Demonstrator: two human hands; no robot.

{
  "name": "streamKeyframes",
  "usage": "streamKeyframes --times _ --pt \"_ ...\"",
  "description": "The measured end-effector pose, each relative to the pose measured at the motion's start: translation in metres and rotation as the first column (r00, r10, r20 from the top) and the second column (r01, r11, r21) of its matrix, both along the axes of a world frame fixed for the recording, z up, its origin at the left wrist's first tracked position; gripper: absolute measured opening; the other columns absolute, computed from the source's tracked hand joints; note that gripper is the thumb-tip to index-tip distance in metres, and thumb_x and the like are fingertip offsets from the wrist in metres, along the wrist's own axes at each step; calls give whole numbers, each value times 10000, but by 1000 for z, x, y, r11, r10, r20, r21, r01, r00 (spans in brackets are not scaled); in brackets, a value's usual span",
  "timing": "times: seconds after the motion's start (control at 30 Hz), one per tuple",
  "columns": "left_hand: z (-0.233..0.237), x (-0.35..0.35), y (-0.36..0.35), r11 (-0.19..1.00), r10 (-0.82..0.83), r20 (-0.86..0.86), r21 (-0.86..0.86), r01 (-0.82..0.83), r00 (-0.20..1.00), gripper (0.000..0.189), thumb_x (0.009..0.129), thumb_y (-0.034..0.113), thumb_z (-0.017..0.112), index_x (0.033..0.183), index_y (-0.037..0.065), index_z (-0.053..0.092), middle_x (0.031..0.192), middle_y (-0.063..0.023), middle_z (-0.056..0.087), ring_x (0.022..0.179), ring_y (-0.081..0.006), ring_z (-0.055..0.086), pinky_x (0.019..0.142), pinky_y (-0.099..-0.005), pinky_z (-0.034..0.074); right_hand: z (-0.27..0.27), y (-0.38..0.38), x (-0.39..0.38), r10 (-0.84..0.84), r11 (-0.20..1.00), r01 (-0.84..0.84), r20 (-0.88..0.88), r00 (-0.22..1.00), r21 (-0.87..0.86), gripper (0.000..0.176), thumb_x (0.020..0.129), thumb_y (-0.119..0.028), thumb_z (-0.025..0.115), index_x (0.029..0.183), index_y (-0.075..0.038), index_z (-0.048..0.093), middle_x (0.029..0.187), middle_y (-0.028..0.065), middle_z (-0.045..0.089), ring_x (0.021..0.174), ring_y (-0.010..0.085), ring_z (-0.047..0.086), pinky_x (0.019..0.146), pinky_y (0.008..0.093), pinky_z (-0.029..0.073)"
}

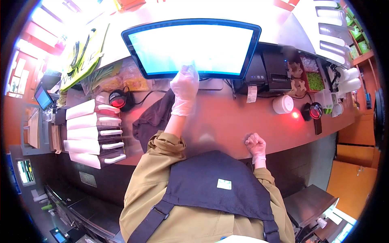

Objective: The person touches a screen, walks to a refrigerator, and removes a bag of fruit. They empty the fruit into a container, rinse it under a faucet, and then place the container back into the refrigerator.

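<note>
At the lower edge of the wide, black-framed, brightly lit touchscreen monitor (190, 46), my left grip (184, 86), in a thin clear glove, reaches forward. It is loosely spread and holds nothing, with the fingertips on the glass just left of its middle. The screen lies straight ahead of me, its long axis running left to right above the reddish-brown counter (227, 117). My right grip (255, 145) is curled into a fist with nothing showing in it. It rests at the counter's near edge, well apart from the screen, so the left is far nearer. A dark crumpled cloth (156, 117) lies beside my left forearm.
</note>
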State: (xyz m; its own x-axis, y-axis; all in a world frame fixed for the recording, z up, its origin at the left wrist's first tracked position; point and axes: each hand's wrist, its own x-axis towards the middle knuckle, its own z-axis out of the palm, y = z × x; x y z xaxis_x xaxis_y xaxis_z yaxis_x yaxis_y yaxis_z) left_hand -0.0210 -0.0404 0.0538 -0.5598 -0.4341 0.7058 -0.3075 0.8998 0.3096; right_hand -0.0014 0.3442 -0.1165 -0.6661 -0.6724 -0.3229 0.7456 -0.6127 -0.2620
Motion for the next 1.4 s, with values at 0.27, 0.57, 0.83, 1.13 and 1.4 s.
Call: streamKeyframes --times 0.27,0.57,0.83,1.13,1.4 --pt "3 -12 -11 998 -31 -145 -57 23 989 132 789 112 609 905 109 672 789 -39 617 516 -230 585 429 -329 459 0 0 0 -3 999 4 22 1000 -32 170 753 -164 544 643 -116 423 603 -18 362 595 136 387 707 317 354" --pt "9 -7 21 994 -105 -40 -6 105 994 311 720 63 636 1022 122 680 802 -38 613 592 -237 601 502 -327 491 2 0 1 -5 1000 6 22 1000 -22 169 747 -164 549 641 -116 427 604 -19 360 587 136 382 716 327 362" --pt "16 -22 54 970 -237 -26 -61 235 971 255 737 124 656 988 147 694 758 -6 604 550 -213 584 452 -318 465 6 -2 0 -13 1000 12 28 1000 11 169 724 -163 539 624 -117 411 587 -9 338 589 143 369 698 316 344" --pt "44 -68 77 943 -302 -96 -175 283 948 267 717 123 651 978 162 692 770 16 596 571 -200 579 501 -309 470 11 -3 0 14 1000 -13 33 999 -29 173 703 -170 522 617 -109 385 603 7 332 617 163 369 703 317 335" --pt "48 -90 84 946 -285 -106 -191 262 953 203 751 115 635 941 156 695 756 13 597 559 -192 578 469 -313 455 18 -5 -1 14 998 -14 8 1000 60 195 721 -184 538 607 -120 393 584 -11 351 603 157 379 700 328 361"
